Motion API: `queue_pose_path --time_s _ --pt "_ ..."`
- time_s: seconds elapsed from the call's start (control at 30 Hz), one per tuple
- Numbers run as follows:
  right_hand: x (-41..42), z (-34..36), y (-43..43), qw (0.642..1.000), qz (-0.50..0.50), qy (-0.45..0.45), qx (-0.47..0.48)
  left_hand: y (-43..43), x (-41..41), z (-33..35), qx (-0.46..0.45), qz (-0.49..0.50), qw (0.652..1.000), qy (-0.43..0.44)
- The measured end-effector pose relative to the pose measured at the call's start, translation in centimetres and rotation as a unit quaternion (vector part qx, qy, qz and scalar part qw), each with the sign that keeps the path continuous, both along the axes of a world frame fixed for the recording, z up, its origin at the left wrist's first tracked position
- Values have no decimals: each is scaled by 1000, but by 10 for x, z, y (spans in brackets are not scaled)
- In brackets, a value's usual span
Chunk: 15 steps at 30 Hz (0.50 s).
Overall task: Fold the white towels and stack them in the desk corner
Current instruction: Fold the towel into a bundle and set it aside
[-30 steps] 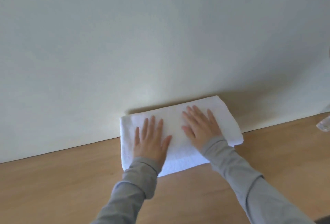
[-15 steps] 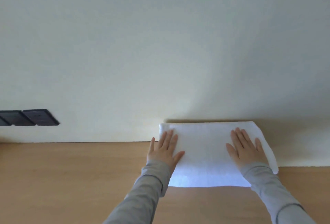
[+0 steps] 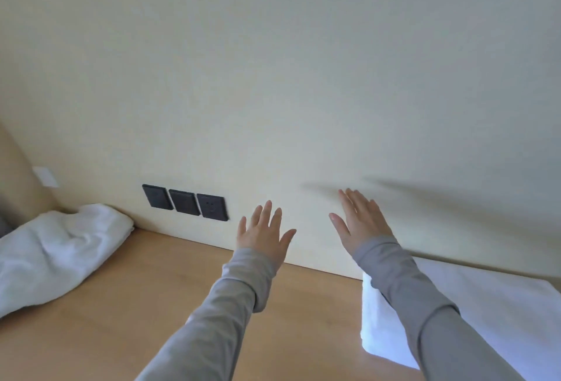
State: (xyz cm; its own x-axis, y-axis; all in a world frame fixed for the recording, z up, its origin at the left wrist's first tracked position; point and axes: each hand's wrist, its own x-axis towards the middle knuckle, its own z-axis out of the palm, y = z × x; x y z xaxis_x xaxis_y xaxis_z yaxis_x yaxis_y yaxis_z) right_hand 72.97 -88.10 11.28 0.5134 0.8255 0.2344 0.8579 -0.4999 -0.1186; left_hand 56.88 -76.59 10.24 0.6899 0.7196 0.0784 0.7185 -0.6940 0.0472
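Above the wooden desk [image 3: 127,329] I hold my left hand [image 3: 262,233] and right hand [image 3: 359,221] flat with fingers spread, grasping nothing. At the right, against the wall [image 3: 273,76], lies the folded white towel [image 3: 491,307] under my right sleeve [image 3: 425,313]. Far left, a crumpled white towel [image 3: 57,250] sits near three dark sockets [image 3: 183,205].

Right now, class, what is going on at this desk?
A person in grey sleeves is folding white towels. The folded towel lies flat against the wall on the right. Both the left hand and the right hand are lifted, open and empty. A crumpled towel waits unfolded on the desk at the left.
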Motion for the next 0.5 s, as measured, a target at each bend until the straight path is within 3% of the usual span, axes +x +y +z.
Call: queue_pose_path --time_s 0.23,0.5 --pt "-148 42 120 991 121 -54 20 99 -185 58 58 122 990 -37" --pt "-371 47 244 969 241 -40 39 175 -451 64 75 285 952 -88"
